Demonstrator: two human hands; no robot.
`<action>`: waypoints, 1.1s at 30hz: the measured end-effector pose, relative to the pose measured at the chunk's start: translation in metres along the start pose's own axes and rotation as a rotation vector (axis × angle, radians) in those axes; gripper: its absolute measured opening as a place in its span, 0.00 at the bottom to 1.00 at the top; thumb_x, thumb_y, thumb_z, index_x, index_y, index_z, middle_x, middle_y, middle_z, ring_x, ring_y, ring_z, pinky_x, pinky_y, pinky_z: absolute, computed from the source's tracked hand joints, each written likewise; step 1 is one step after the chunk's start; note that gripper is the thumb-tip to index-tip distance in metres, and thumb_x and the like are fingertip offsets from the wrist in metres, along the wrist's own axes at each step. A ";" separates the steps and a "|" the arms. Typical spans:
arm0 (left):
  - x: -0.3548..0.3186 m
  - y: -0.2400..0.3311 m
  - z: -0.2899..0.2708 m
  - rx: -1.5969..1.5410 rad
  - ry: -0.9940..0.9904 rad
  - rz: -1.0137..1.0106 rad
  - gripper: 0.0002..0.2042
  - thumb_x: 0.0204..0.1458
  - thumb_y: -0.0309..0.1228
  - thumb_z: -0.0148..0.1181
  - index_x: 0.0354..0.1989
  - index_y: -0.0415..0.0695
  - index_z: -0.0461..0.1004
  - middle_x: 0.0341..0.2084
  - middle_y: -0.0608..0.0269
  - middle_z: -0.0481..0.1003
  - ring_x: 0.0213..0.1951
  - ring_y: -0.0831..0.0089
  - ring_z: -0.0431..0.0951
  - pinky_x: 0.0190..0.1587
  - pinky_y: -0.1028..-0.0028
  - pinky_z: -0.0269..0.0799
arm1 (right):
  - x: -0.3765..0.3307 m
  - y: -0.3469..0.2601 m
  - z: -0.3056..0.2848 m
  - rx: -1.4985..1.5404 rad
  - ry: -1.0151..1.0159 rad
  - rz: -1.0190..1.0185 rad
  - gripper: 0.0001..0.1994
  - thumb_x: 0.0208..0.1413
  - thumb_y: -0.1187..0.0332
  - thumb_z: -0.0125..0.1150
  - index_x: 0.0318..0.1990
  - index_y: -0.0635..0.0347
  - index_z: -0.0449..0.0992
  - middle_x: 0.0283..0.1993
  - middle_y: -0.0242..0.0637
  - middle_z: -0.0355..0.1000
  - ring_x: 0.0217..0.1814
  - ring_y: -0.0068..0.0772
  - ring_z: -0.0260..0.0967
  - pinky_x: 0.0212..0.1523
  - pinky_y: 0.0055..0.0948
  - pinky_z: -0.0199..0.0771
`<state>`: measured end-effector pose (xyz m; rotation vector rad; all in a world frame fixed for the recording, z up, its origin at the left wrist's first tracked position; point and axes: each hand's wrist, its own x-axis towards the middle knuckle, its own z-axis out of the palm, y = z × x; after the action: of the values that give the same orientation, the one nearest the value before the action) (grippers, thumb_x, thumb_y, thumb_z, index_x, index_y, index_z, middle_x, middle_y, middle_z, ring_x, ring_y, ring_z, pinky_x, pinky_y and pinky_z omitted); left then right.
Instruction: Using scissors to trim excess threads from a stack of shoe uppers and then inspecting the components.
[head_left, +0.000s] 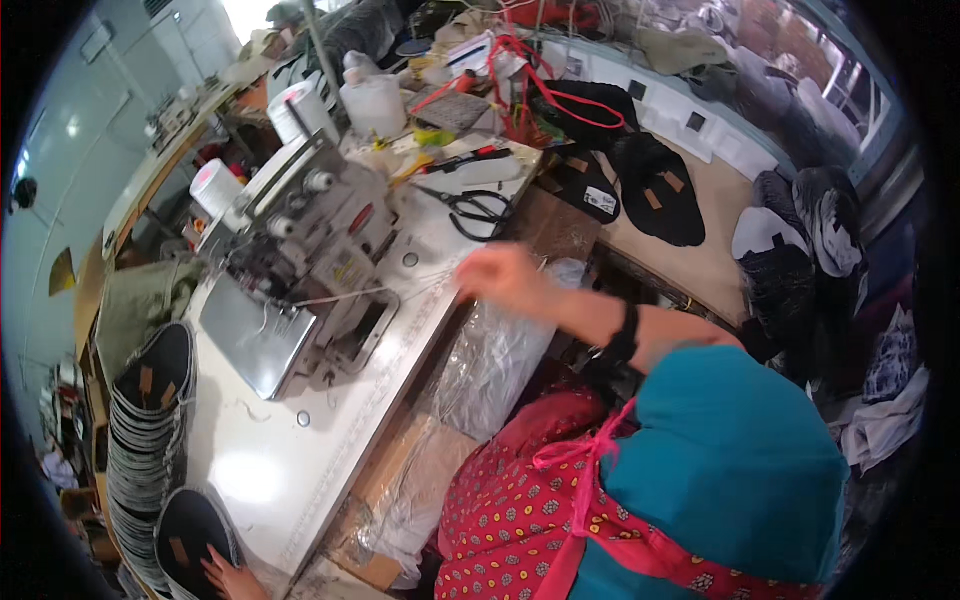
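Note:
My right hand (500, 277) is over the front edge of the white sewing table (250, 455), its fingers pinched together and slightly blurred. Thin pale thread (345, 297) runs from the sewing machine (345, 235) toward those fingers and seems to end in them. At the lower left, my left hand (232, 578) lies with fingers spread on a black, sole-shaped fabric piece (190, 535) with a grey edge and a small brown patch. Beside it rises a tall stack of similar pieces (150, 440). Black-handled scissors (470, 210) rest beyond my right hand.
Two white thread cones (218, 187) and a white plastic bottle (372, 98) stand around the machine. More black fabric pieces (655, 190) lie on a board at the right, with bundles (775, 260) farther right. Clear plastic wrap (490, 360) hangs below the table edge.

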<state>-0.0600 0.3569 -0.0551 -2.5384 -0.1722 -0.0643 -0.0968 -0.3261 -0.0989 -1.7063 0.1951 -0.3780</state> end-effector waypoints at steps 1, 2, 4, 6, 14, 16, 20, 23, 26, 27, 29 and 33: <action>0.007 -0.001 0.006 -0.001 -0.019 -0.075 0.36 0.61 0.50 0.56 0.75 0.59 0.50 0.72 0.50 0.57 0.66 0.48 0.63 0.58 0.39 0.66 | 0.005 0.012 -0.048 -0.026 0.214 -0.026 0.10 0.60 0.63 0.64 0.41 0.60 0.82 0.37 0.40 0.80 0.37 0.29 0.78 0.41 0.29 0.77; 0.014 -0.006 0.017 -0.003 -0.034 -0.151 0.32 0.62 0.47 0.56 0.74 0.57 0.56 0.69 0.45 0.59 0.62 0.48 0.68 0.55 0.39 0.68 | 0.008 0.031 -0.101 -0.417 0.467 -0.177 0.09 0.60 0.64 0.64 0.42 0.61 0.81 0.38 0.40 0.80 0.36 0.30 0.77 0.41 0.31 0.77; 0.030 0.004 0.069 0.162 0.398 -0.074 0.33 0.60 0.47 0.57 0.72 0.51 0.58 0.67 0.46 0.63 0.61 0.47 0.68 0.54 0.42 0.70 | 0.011 0.076 -0.205 -0.429 0.965 -0.253 0.10 0.60 0.66 0.63 0.45 0.62 0.79 0.37 0.40 0.78 0.37 0.32 0.76 0.39 0.33 0.76; 0.022 0.078 -0.016 -0.169 0.520 0.025 0.37 0.57 0.52 0.60 0.73 0.51 0.58 0.68 0.46 0.61 0.63 0.49 0.67 0.55 0.41 0.68 | 0.002 0.100 -0.285 -0.710 1.181 0.121 0.25 0.53 0.54 0.69 0.49 0.67 0.77 0.48 0.50 0.77 0.50 0.45 0.76 0.50 0.39 0.76; -0.053 0.274 -0.178 -0.733 0.525 0.385 0.25 0.54 0.19 0.57 0.63 0.39 0.68 0.70 0.47 0.59 0.69 0.50 0.61 0.68 0.50 0.55 | 0.066 0.152 -0.357 -0.677 1.101 0.496 0.35 0.47 0.51 0.73 0.54 0.75 0.72 0.57 0.65 0.72 0.61 0.61 0.70 0.61 0.45 0.70; -0.061 0.295 -0.200 -0.905 0.495 0.541 0.24 0.54 0.17 0.56 0.61 0.37 0.69 0.66 0.45 0.63 0.67 0.48 0.63 0.67 0.53 0.57 | 0.062 0.151 -0.370 -0.667 1.158 0.414 0.27 0.47 0.61 0.72 0.47 0.77 0.75 0.50 0.68 0.74 0.56 0.63 0.73 0.56 0.47 0.73; -0.086 0.330 -0.227 -1.530 -0.050 0.610 0.25 0.53 0.15 0.57 0.62 0.36 0.68 0.56 0.47 0.74 0.58 0.55 0.75 0.63 0.60 0.66 | 0.022 0.073 -0.293 -0.526 1.075 0.041 0.24 0.48 0.67 0.70 0.53 0.69 0.74 0.49 0.53 0.78 0.50 0.53 0.77 0.54 0.45 0.74; -0.098 0.350 -0.241 -1.852 -0.454 0.590 0.27 0.54 0.16 0.56 0.65 0.36 0.65 0.57 0.49 0.74 0.60 0.59 0.74 0.64 0.61 0.66 | -0.028 -0.007 -0.182 -0.170 0.618 -0.116 0.23 0.52 0.67 0.70 0.53 0.67 0.73 0.48 0.42 0.79 0.49 0.37 0.76 0.51 0.38 0.76; -0.093 0.370 -0.238 -2.213 -1.002 0.502 0.45 0.52 0.56 0.67 0.70 0.39 0.58 0.63 0.52 0.70 0.62 0.58 0.71 0.62 0.58 0.69 | -0.060 -0.059 -0.149 -0.185 -0.353 -0.212 0.18 0.54 0.61 0.73 0.45 0.67 0.80 0.47 0.49 0.79 0.52 0.47 0.77 0.54 0.40 0.76; -0.084 0.367 -0.218 -2.268 -1.065 0.326 0.43 0.56 0.58 0.62 0.72 0.43 0.56 0.66 0.53 0.66 0.66 0.55 0.67 0.65 0.54 0.66 | -0.048 -0.064 -0.152 -0.011 -0.434 -0.257 0.17 0.56 0.63 0.72 0.47 0.65 0.80 0.46 0.45 0.80 0.49 0.41 0.78 0.53 0.38 0.77; -0.086 0.355 -0.217 -2.422 -0.962 0.148 0.39 0.61 0.62 0.50 0.73 0.47 0.56 0.69 0.55 0.62 0.69 0.53 0.63 0.68 0.48 0.60 | 0.000 -0.056 -0.187 -0.266 -0.084 -0.380 0.14 0.57 0.64 0.70 0.46 0.63 0.81 0.45 0.42 0.80 0.47 0.36 0.79 0.53 0.35 0.77; -0.077 0.333 -0.162 -2.588 -1.050 0.138 0.37 0.66 0.61 0.39 0.74 0.47 0.54 0.70 0.57 0.60 0.69 0.54 0.62 0.71 0.51 0.58 | 0.125 0.043 -0.323 -1.253 0.576 -0.266 0.36 0.44 0.52 0.78 0.58 0.61 0.71 0.62 0.48 0.68 0.71 0.52 0.59 0.67 0.48 0.63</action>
<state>-0.0920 -0.0157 -0.1135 -4.2226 -0.4889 2.8932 -0.0922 -0.6741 -0.0816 -2.8179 0.7413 -1.1007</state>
